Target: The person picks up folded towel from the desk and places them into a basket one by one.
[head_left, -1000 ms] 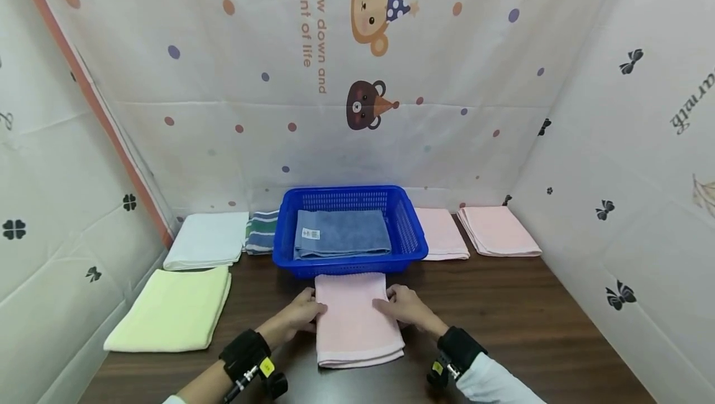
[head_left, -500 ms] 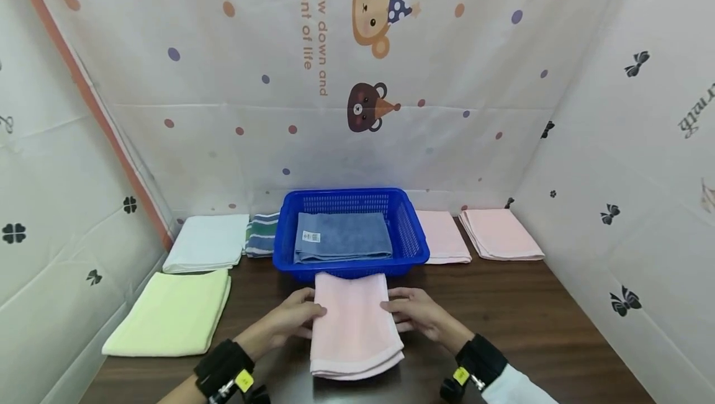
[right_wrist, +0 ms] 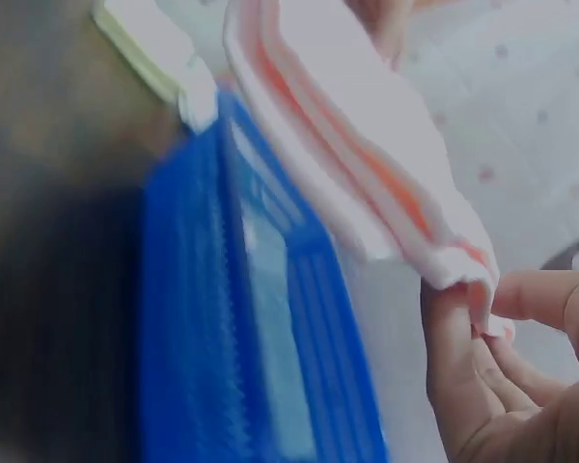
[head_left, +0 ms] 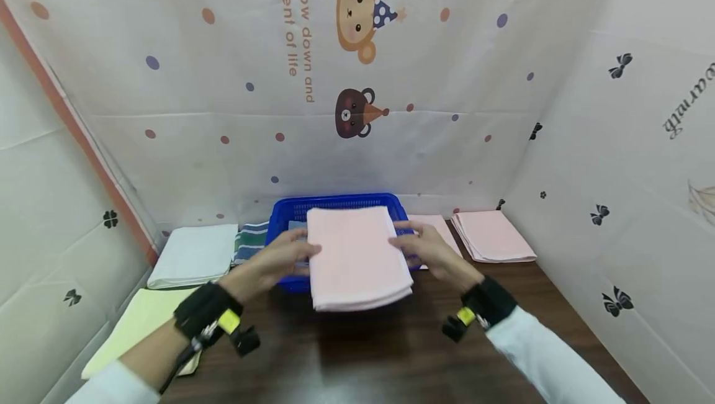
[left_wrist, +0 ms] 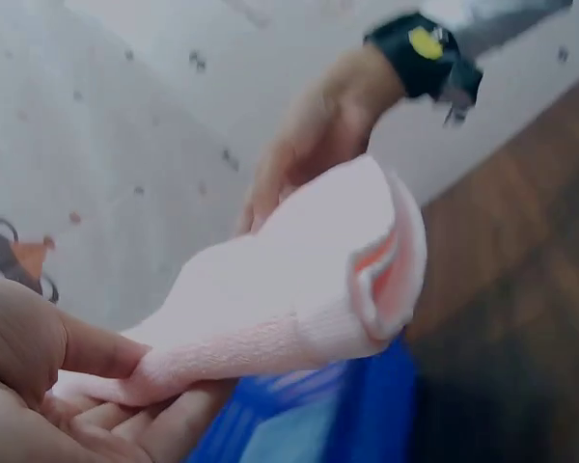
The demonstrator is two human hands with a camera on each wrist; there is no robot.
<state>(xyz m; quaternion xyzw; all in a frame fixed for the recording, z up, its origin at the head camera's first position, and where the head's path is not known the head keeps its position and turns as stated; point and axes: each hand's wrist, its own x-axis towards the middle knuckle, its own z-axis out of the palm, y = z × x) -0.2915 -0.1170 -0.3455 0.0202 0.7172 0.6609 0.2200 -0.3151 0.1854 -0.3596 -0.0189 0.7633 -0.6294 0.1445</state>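
Note:
A folded pink towel [head_left: 354,255] hangs in the air over the front of the blue basket [head_left: 282,219], lifted off the table. My left hand [head_left: 276,259] grips its left edge, thumb on top and fingers under, as the left wrist view shows on the towel [left_wrist: 299,313]. My right hand [head_left: 424,246] pinches the towel's right edge [right_wrist: 405,217]. A blue towel lies in the basket [right_wrist: 270,318], mostly hidden by the pink one.
On the dark wooden table [head_left: 391,354] lie a pale yellow towel [head_left: 131,329], a white towel [head_left: 192,255], a striped towel [head_left: 250,239] left of the basket, and two pink towels [head_left: 491,236] at the right. Printed cloth walls enclose three sides.
Both hands have lifted the pink towel from the table in front of the basket and carried it up and forward over the basket.

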